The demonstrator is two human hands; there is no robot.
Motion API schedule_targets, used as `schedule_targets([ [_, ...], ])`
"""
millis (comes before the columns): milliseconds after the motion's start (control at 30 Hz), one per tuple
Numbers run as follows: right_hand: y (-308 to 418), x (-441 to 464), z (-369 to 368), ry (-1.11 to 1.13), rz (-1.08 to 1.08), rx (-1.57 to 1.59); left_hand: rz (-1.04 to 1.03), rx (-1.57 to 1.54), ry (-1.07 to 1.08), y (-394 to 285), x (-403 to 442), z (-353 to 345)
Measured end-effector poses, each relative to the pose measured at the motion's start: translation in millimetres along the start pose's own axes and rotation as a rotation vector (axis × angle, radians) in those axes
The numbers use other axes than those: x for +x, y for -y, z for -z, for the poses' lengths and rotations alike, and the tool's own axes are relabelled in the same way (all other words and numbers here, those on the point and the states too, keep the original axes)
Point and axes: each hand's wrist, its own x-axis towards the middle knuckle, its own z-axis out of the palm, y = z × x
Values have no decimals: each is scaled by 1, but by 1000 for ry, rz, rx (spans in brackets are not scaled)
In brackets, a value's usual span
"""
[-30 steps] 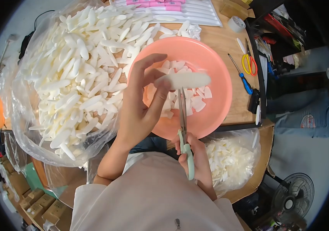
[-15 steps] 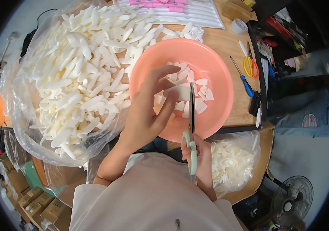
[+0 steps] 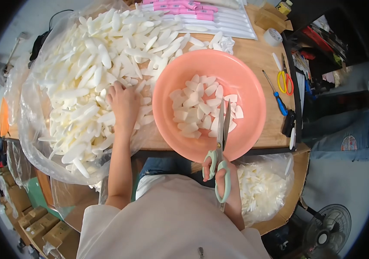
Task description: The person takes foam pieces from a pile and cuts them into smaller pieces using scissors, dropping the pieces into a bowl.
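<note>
My left hand (image 3: 124, 103) is in the heap of white, flat, elongated oval pieces (image 3: 80, 93), its fingers curled down among them. What those fingers grip, if anything, is hidden. In my right hand (image 3: 226, 179) are scissors (image 3: 223, 142) with pale green handles, my fingers through the loops. Their blades are slightly apart and point away from me over the basin. The pink basin (image 3: 253, 103) stands just right of the heap. Inside it lie many short cut white pieces (image 3: 191, 99), several with one rounded or pointed end.
A clear plastic bag (image 3: 29, 142) surrounds the heap. Right of the basin lie a blue-handled screwdriver (image 3: 278, 100), yellow-and-red scissors (image 3: 285, 82) and a tape roll (image 3: 273, 37). Pink items (image 3: 184, 6) rest on a white ridged sheet at the back. Below the table edge is a bag of white scraps (image 3: 262, 185).
My left hand has moved from over the basin leftward into the heap; the white piece it held at the blades is no longer in view. The scissors have opened slightly.
</note>
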Motion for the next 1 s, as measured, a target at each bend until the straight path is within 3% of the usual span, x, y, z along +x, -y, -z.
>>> schedule_targets([
  [133, -2, -1, -1, -24, -18, -6, -33, -194, -242, -11, 15, 39],
  [200, -3, -1, -3, -23, -1, -56, 282, -1078, 184, -27, 20, 73],
  [333, 8, 0, -5, -7, -40, -245, 181, -1395, 302, -57, 12, 113],
  [400, 8, 1, -5, 2, -61, -258, 75, -1555, 521, -66, 7, 124],
  [733, 0, -3, -1, -62, 44, -222, -89, -1489, 760, -95, -13, 135],
  [800, 1, -5, -1, -77, 53, -212, -93, -1483, 763, -95, -13, 135],
  [867, 6, -8, -1, -64, -121, -256, -97, -1477, 765, -95, -13, 135],
  [967, 5, -5, -3, -109, -14, -225, -79, -1420, 794, -93, -11, 135],
  [1000, 2, -5, -3, -104, -13, -223, -178, -1308, 705, -93, -12, 131],
])
